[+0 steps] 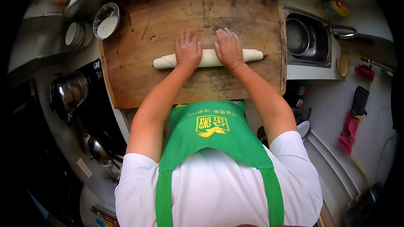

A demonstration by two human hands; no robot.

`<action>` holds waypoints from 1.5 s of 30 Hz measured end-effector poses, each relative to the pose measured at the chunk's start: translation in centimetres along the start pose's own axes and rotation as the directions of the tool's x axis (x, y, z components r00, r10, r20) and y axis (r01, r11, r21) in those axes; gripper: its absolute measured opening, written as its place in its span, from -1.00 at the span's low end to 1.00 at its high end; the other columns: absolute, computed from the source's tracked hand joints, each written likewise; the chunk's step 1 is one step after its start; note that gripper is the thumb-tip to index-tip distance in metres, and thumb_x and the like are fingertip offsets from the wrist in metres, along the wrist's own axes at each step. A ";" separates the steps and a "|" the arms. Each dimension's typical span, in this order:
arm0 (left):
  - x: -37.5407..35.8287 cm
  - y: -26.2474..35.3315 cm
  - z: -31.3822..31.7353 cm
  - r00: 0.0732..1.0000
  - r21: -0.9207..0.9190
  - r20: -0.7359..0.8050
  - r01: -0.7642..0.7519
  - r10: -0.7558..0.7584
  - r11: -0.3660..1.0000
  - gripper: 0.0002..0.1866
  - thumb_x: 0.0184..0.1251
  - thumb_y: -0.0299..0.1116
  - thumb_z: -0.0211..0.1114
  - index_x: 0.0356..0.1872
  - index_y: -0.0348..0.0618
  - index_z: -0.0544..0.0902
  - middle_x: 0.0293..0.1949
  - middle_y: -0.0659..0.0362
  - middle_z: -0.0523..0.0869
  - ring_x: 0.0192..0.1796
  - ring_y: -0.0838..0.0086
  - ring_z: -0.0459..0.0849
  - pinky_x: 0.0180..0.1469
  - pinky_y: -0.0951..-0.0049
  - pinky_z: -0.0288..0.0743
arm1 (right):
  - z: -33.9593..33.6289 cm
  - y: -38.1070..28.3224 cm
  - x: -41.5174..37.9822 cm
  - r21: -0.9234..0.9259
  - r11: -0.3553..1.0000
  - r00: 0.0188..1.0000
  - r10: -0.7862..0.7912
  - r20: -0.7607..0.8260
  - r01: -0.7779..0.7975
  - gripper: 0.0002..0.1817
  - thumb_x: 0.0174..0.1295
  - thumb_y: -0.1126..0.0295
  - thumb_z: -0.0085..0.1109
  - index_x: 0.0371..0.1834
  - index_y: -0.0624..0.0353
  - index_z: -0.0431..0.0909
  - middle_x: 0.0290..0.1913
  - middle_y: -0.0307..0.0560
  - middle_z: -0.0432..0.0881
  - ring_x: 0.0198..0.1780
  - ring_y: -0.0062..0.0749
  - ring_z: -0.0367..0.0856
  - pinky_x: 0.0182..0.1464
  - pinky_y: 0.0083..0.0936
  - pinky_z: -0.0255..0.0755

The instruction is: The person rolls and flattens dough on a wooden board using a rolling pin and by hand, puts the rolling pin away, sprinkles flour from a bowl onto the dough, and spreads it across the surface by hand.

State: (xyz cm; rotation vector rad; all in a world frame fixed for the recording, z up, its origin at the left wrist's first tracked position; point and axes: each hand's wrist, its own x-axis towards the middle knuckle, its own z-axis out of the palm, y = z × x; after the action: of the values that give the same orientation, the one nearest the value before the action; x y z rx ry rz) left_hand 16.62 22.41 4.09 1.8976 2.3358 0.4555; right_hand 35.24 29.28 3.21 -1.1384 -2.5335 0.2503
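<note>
A pale sheet of dough (pixel 209 58) is wound around a wooden rolling pin (pixel 266 55), whose thin tips stick out at both ends. The roll lies crosswise on a large wooden board (pixel 235 86). My left hand (pixel 188 51) rests on top of the dough, left of its middle, with its fingers stretched out past the far side. On the right part of the roll lies my right hand (pixel 229 47), palm down and fingers extended forward. Both hands look dusted with flour. Their palms are hidden from view.
A glass bowl of flour (pixel 107 26) stands by the board's far left corner, beside stacked white bowls (pixel 76 34). To the right is a sink (pixel 313 44) with a basin in it and a faucet (pixel 343 31). Metal pots (pixel 69 94) stand at the left.
</note>
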 end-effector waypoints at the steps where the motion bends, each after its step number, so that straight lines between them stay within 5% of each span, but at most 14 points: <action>1: -2.3 -0.4 0.3 1.000 0.042 0.011 -0.021 0.020 0.999 -0.58 0.51 -0.13 0.18 0.20 -0.08 0.78 0.53 -0.08 0.49 0.58 -0.10 0.36 0.60 -0.06 0.20 | 0.5 -1.5 -1.9 -0.006 1.000 0.998 -0.002 0.069 0.002 -0.38 0.44 0.06 0.14 0.47 0.17 0.52 0.50 0.02 0.55 0.56 -0.09 0.40 0.61 0.03 0.14; 6: -2.3 -1.1 1.1 0.998 0.136 0.003 -0.070 0.070 0.988 -0.50 0.43 -0.07 0.19 0.29 0.04 0.75 0.59 -0.04 0.44 0.63 -0.09 0.30 0.65 -0.07 0.10 | 1.0 -2.6 -2.4 -0.019 1.000 0.998 -0.013 0.058 0.014 -0.38 0.41 0.01 0.14 0.45 0.10 0.55 0.50 -0.01 0.56 0.51 -0.09 0.46 0.59 0.03 0.17; 8: 0.4 -1.6 0.2 0.989 -0.028 0.116 -0.091 0.094 0.995 -0.49 0.35 -0.04 0.22 0.26 0.06 0.78 0.59 -0.04 0.44 0.62 -0.12 0.31 0.61 -0.08 0.19 | 0.5 -2.0 0.8 0.016 1.000 0.996 0.002 0.085 -0.003 -0.39 0.39 0.00 0.17 0.42 0.08 0.58 0.46 -0.01 0.60 0.49 -0.06 0.48 0.56 0.02 0.22; 14: 6.5 -3.3 -0.1 0.985 -0.085 0.105 -0.132 0.141 0.988 -0.55 0.41 -0.13 0.23 0.22 -0.04 0.77 0.56 -0.13 0.44 0.57 -0.21 0.36 0.51 -0.06 0.39 | 1.9 0.0 6.1 0.109 0.992 0.996 0.053 0.071 -0.060 -0.42 0.32 -0.04 0.26 0.29 0.08 0.66 0.32 0.01 0.70 0.46 0.06 0.50 0.49 -0.04 0.33; 17: 8.3 -4.4 -0.6 0.997 -0.084 0.077 0.026 -0.020 0.996 -0.51 0.49 -0.13 0.18 0.36 -0.01 0.68 0.61 -0.14 0.36 0.64 -0.14 0.29 0.57 -0.12 0.30 | 1.6 1.3 8.3 0.079 0.984 0.986 0.156 0.054 -0.160 -0.39 0.38 -0.08 0.24 0.34 0.08 0.62 0.35 0.00 0.68 0.50 0.09 0.46 0.53 -0.01 0.29; 21: 2.8 -7.6 -0.3 0.985 -0.001 0.010 0.174 -0.174 0.985 -0.44 0.50 -0.09 0.14 0.46 0.03 0.59 0.64 -0.12 0.31 0.67 -0.14 0.23 0.58 -0.15 0.27 | -0.4 4.5 2.9 0.013 0.998 0.997 0.065 -0.034 -0.065 -0.36 0.39 -0.05 0.25 0.42 0.06 0.58 0.39 0.00 0.63 0.52 0.03 0.44 0.60 0.01 0.21; 23: 0.6 -9.1 -0.2 0.998 0.152 0.060 -0.011 0.002 0.988 -0.39 0.46 -0.08 0.11 0.51 0.06 0.54 0.66 -0.11 0.28 0.69 -0.17 0.17 0.60 -0.14 0.25 | -1.1 6.3 0.9 0.023 1.000 1.000 0.017 -0.019 -0.017 -0.37 0.37 -0.03 0.25 0.42 0.07 0.59 0.40 0.00 0.63 0.52 0.03 0.44 0.60 0.01 0.22; 30: 8.1 -11.0 -1.2 0.994 0.093 0.110 0.014 -0.024 0.996 -0.40 0.39 -0.11 0.11 0.46 0.09 0.60 0.66 -0.10 0.28 0.67 -0.23 0.19 0.60 -0.11 0.26 | -0.2 9.2 7.8 0.049 0.998 0.996 0.044 -0.072 -0.041 -0.47 0.25 0.02 0.27 0.23 0.01 0.70 0.25 -0.04 0.74 0.34 0.02 0.62 0.39 -0.06 0.51; 33: 11.2 -12.2 -1.0 0.988 0.094 0.026 -0.153 0.151 0.984 -0.49 0.41 -0.10 0.17 0.33 0.06 0.68 0.58 -0.09 0.40 0.65 -0.18 0.23 0.55 -0.12 0.30 | -0.6 9.9 10.6 0.081 0.991 0.992 0.108 -0.070 -0.102 -0.53 0.29 0.05 0.24 0.17 0.04 0.70 0.19 -0.04 0.75 0.29 0.00 0.63 0.34 -0.11 0.52; 35: 12.8 -11.6 -2.5 0.981 0.007 0.179 -0.076 0.074 0.997 -0.58 0.45 -0.15 0.17 0.23 -0.02 0.71 0.47 -0.10 0.52 0.59 -0.17 0.33 0.50 -0.13 0.34 | -1.6 10.1 12.2 0.094 0.945 0.929 0.284 0.237 -0.313 -0.57 0.34 0.05 0.22 0.13 0.06 0.70 0.13 -0.03 0.75 0.22 -0.01 0.64 0.26 -0.13 0.53; 36: 12.3 -11.5 -2.4 0.983 0.008 0.165 -0.083 0.081 0.997 -0.58 0.45 -0.15 0.17 0.23 -0.02 0.71 0.47 -0.10 0.52 0.59 -0.17 0.33 0.50 -0.13 0.34 | -1.8 10.0 11.9 0.091 0.947 0.933 0.283 0.222 -0.309 -0.57 0.34 0.05 0.22 0.13 0.06 0.70 0.13 -0.03 0.75 0.22 -0.01 0.64 0.26 -0.13 0.53; 39: 10.3 -10.8 -1.9 0.981 0.010 -0.180 -0.074 0.075 0.997 -0.58 0.50 -0.13 0.15 0.20 -0.13 0.68 0.37 -0.09 0.59 0.48 -0.13 0.46 0.50 -0.11 0.31 | -0.6 9.7 10.2 0.190 0.942 0.904 0.323 -0.280 -0.277 -0.50 0.36 -0.03 0.20 0.18 0.08 0.65 0.12 0.00 0.73 0.23 0.00 0.62 0.31 -0.10 0.42; 43: 5.6 -10.6 -1.1 0.999 -0.063 0.031 -0.036 0.038 0.997 -0.55 0.48 -0.08 0.14 0.22 -0.11 0.66 0.38 -0.09 0.59 0.48 -0.11 0.46 0.52 -0.10 0.29 | -0.3 9.7 4.3 -0.008 0.987 0.980 0.160 -0.116 -0.162 -0.50 0.34 -0.05 0.18 0.18 0.04 0.63 0.09 -0.01 0.71 0.22 -0.06 0.60 0.36 -0.08 0.34; 45: 6.3 -11.1 -0.1 0.984 0.103 -0.103 -0.135 0.146 0.985 -0.53 0.43 -0.05 0.15 0.19 -0.10 0.66 0.36 -0.08 0.60 0.42 -0.10 0.51 0.43 -0.07 0.39 | -0.5 10.2 4.9 -0.029 0.990 0.986 0.132 -0.104 -0.135 -0.51 0.30 -0.09 0.18 0.11 0.00 0.65 0.04 -0.03 0.69 0.18 -0.11 0.59 0.37 -0.08 0.31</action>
State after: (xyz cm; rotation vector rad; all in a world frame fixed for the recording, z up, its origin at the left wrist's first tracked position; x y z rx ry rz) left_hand 4.76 26.52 1.67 2.1441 2.3397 0.4807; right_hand 39.46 39.73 1.77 -1.3032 -2.3858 0.1760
